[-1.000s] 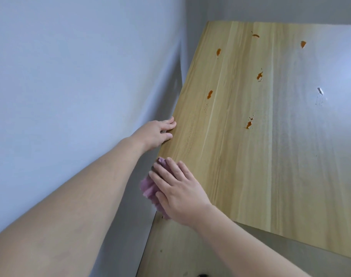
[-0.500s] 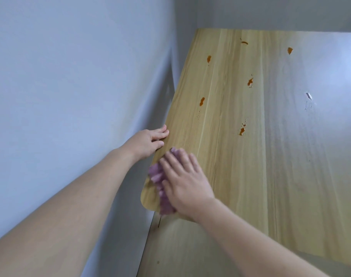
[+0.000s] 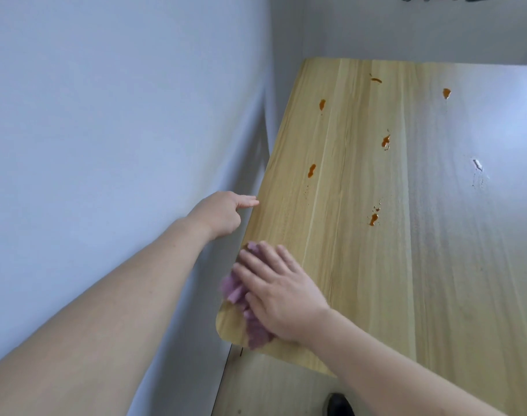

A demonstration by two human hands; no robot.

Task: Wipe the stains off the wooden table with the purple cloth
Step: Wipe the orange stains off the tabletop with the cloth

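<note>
The light wooden table [image 3: 361, 280] fills the right half of the view. Several orange-red stains dot it, among them one [image 3: 311, 170] near the left edge, one [image 3: 373, 219] at mid table and one [image 3: 385, 141] farther back. A whitish smear [image 3: 477, 165] lies to the right. My right hand [image 3: 281, 291] presses flat on the crumpled purple cloth [image 3: 241, 295] at the table's near left corner. My left hand [image 3: 223, 213] hovers at the left table edge, its fingers pointing toward the table and holding nothing.
A pale blue-grey wall [image 3: 121, 145] runs close along the table's left side and meets another wall [image 3: 421, 28] at the back. Below the near edge lies wood-look floor [image 3: 271, 391] with a dark shoe tip [image 3: 338, 405].
My right hand has slid the cloth from off the corner onto the table. My left hand has lifted its fingers off the table edge and drawn slightly left.
</note>
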